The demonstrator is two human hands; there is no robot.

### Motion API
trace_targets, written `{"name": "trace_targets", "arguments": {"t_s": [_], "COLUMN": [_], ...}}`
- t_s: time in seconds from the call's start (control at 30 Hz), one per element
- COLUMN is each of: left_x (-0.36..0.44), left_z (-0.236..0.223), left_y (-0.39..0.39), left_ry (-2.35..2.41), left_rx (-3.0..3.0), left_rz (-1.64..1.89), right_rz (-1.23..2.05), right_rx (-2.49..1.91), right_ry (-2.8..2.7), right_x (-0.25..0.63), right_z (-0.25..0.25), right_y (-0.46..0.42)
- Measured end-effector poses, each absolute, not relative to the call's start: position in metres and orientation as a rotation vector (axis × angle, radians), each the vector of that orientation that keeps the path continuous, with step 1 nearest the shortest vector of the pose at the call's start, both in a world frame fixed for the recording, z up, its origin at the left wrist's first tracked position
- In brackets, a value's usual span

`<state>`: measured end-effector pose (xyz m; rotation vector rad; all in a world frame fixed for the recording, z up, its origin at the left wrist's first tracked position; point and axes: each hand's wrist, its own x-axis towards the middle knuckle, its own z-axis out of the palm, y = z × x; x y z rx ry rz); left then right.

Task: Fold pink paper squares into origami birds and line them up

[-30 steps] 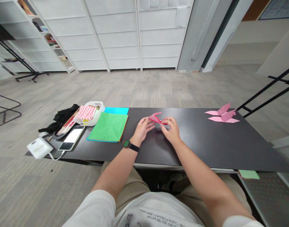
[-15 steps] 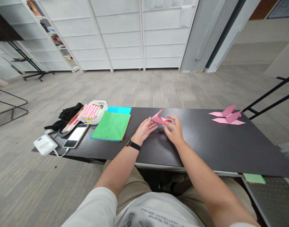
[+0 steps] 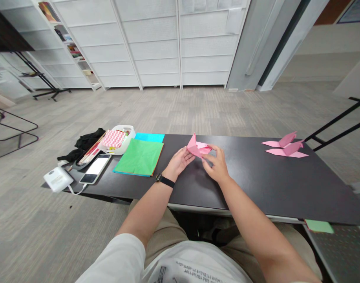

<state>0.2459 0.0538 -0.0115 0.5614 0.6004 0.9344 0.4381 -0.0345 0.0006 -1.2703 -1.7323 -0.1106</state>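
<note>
A folded pink origami paper (image 3: 195, 146) is held between my hands, a little above the dark table, with one pointed flap standing up on its left. My left hand (image 3: 180, 160) supports its left side, fingers together and the thumb near the paper. On the other side, my right hand (image 3: 216, 163) pinches the right edge between thumb and fingers. Two finished-looking pink origami birds (image 3: 287, 149) sit side by side at the right end of the table.
Green paper sheets (image 3: 139, 157) lie stacked left of my hands, over blue sheets (image 3: 150, 137). Beyond them are a white basket (image 3: 127, 138), a phone (image 3: 95, 169), a white charger (image 3: 58, 179) and black cloth (image 3: 88, 140). The dark table (image 3: 256, 188) has its near edge at my lap.
The pink paper has been turned in my hands, so its left flap now stands upright and more of its folded face shows. Both hands stay in nearly the same place.
</note>
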Motion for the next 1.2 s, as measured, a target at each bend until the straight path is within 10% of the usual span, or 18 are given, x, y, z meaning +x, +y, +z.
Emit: {"name": "trace_targets", "arguments": {"t_s": [1.2], "left_x": [0.247], "left_z": [-0.009], "left_y": [0.050], "left_ry": [0.556], "left_rx": [0.628], "left_rz": [0.895], "right_rz": [-0.153], "right_rx": [-1.342], "right_ry": [-1.911], "right_x": [0.442], "right_z": [0.004], "right_y": [-0.043]}}
